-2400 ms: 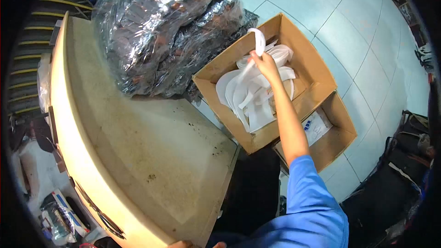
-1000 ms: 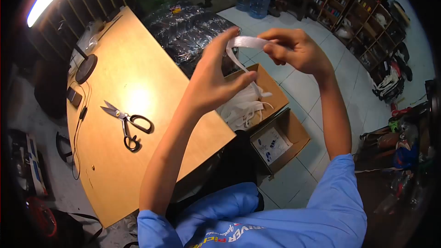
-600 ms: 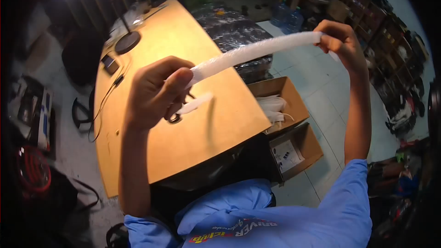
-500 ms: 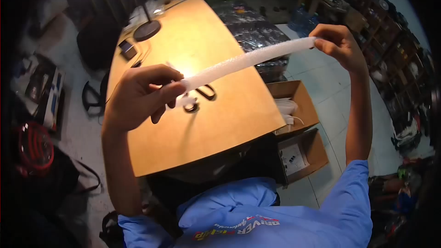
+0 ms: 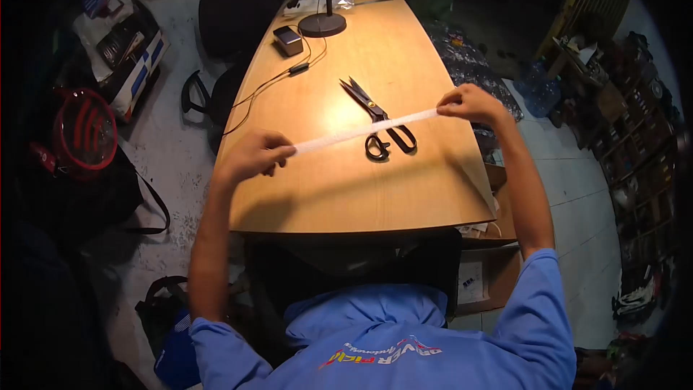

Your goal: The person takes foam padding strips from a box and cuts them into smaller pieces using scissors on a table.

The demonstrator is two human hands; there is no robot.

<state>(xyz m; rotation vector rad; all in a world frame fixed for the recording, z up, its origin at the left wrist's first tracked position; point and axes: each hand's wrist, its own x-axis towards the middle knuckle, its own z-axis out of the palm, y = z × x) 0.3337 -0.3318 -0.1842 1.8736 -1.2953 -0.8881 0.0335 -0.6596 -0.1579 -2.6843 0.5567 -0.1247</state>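
A narrow white strip of foam-like wrap is stretched between my two hands above the table. My left hand pinches its left end. The other end is gripped between the thumb and fingers of my right hand, slightly farther from me. Black-handled scissors lie on the tabletop with their blades a little apart and pointing away. The strip passes in front of the scissors near the handles and hides part of them.
The wooden table bears a lamp base, a small black device and a cable along its left side. A cardboard box stands below the right corner. A dark chair is at the left.
Both hands have moved lower and farther from my head, keeping hold of the strip. The view has shifted, and the scissors now show more fully.
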